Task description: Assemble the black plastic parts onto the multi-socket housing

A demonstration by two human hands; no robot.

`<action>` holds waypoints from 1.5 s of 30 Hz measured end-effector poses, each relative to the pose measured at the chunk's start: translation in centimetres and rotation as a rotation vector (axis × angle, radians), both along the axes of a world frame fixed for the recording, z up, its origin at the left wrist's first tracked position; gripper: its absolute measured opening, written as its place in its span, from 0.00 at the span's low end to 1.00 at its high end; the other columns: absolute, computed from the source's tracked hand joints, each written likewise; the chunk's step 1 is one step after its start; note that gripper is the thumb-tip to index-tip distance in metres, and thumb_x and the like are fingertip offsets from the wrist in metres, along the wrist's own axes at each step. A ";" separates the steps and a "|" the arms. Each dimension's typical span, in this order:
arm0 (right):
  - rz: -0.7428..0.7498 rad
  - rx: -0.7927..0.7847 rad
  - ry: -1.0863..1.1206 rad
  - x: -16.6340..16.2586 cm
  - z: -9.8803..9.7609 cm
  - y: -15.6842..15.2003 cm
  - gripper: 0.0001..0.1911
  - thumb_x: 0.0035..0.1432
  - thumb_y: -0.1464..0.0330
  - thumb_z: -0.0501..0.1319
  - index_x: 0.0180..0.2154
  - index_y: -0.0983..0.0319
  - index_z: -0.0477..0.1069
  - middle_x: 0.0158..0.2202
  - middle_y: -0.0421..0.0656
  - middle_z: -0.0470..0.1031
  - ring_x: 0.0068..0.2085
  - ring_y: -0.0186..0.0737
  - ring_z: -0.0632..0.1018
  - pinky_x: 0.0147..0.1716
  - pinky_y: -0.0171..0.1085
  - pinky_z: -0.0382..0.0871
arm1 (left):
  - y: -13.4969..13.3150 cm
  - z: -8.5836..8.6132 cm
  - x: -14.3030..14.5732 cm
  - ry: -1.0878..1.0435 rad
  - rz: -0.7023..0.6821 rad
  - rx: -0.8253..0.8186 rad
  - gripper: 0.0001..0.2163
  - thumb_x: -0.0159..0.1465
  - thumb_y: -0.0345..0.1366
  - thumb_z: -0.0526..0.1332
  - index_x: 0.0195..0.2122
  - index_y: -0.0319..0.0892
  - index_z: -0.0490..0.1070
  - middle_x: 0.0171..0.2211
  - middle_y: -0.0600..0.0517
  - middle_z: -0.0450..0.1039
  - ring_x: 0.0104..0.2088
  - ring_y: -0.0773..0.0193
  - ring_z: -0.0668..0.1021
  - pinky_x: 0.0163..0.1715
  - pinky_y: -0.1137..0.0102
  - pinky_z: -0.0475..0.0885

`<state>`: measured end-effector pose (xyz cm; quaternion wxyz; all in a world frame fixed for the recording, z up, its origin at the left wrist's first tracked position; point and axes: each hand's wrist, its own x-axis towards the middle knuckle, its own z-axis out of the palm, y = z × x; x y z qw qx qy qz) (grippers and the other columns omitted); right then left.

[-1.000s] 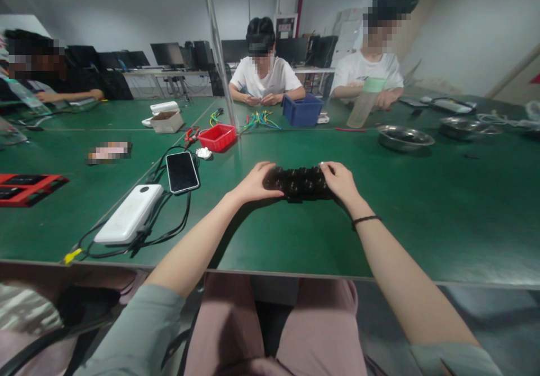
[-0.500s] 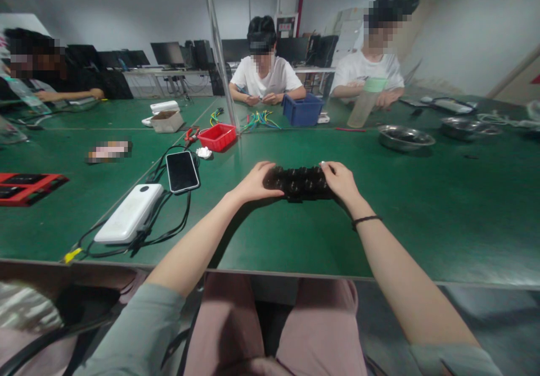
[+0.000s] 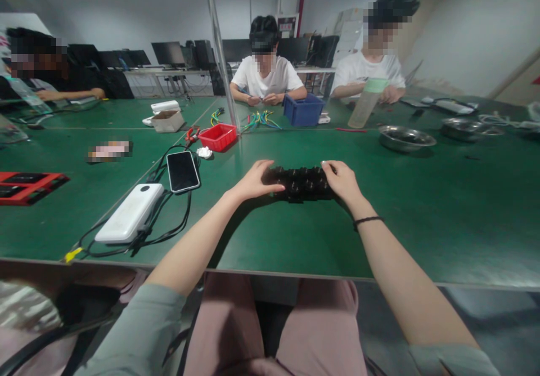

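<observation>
A black oblong block (image 3: 301, 186) with rows of round, shiny spots on its upper face lies at the middle of the green table (image 3: 270, 235). I cannot make out its exact kind. My left hand (image 3: 257, 180) grips its left end, the thumb lying over the front part and the fingers behind. At the opposite end my right hand (image 3: 341, 180) is closed round the corner, thumb near the back edge. Both hands hide parts of the block's ends.
To the left lie a white power bank (image 3: 130, 213), black cables and a phone (image 3: 183, 171). Farther back stand a red bin (image 3: 218, 138), a blue bin (image 3: 302, 110), a bottle (image 3: 366, 104) and metal bowls (image 3: 405, 139). A metal pole (image 3: 221, 55) rises mid-table. People sit across and to the left.
My left thumb has shifted slightly upward, from the block's front edge onto its face. The right hand's grip looks the same, and the block has barely moved.
</observation>
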<state>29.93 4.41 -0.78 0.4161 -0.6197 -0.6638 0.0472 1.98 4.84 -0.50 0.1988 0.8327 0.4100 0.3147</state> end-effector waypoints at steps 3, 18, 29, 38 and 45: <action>0.017 0.105 -0.003 -0.2 0.6 -0.3 0.15 0.61 0.59 0.54 0.33 0.60 0.75 0.41 0.52 0.79 0.46 0.52 0.78 0.51 0.53 0.69 | 0.1 0.1 0.1 -0.046 0.060 0.011 0.25 0.64 0.49 0.58 0.57 0.37 0.65 0.58 0.38 0.67 0.60 0.52 0.70 0.61 0.56 0.64; 0.452 0.157 -0.299 -3.4 3.3 -3.4 0.12 0.61 0.60 0.60 0.42 0.58 0.76 0.42 0.47 0.80 0.45 0.49 0.78 0.49 0.50 0.70 | 0.7 -0.1 0.1 -0.061 0.208 -0.026 0.15 0.62 0.29 0.60 0.51 0.39 0.72 0.51 0.43 0.76 0.52 0.57 0.77 0.54 0.61 0.72; 0.647 -0.020 -0.298 -3.7 3.2 -3.4 0.15 0.56 0.58 0.65 0.42 0.58 0.78 0.45 0.48 0.80 0.48 0.50 0.78 0.50 0.50 0.68 | 1.0 -0.6 0.1 -0.091 0.219 -0.009 0.14 0.62 0.31 0.61 0.49 0.39 0.74 0.49 0.44 0.77 0.50 0.57 0.78 0.53 0.60 0.73; 0.650 -0.058 -0.274 -3.9 3.2 -3.5 0.11 0.56 0.60 0.64 0.38 0.58 0.78 0.41 0.46 0.81 0.45 0.49 0.78 0.49 0.49 0.68 | 0.8 -0.5 0.2 -0.105 0.232 0.013 0.12 0.62 0.32 0.61 0.47 0.39 0.74 0.48 0.44 0.77 0.49 0.57 0.78 0.52 0.60 0.74; 0.641 -0.064 -0.279 -4.0 3.1 -3.5 0.11 0.57 0.61 0.63 0.38 0.60 0.77 0.41 0.48 0.81 0.44 0.49 0.78 0.49 0.50 0.68 | 0.8 -0.3 0.2 -0.136 0.233 0.030 0.11 0.63 0.31 0.60 0.47 0.38 0.74 0.48 0.44 0.77 0.49 0.58 0.78 0.53 0.61 0.73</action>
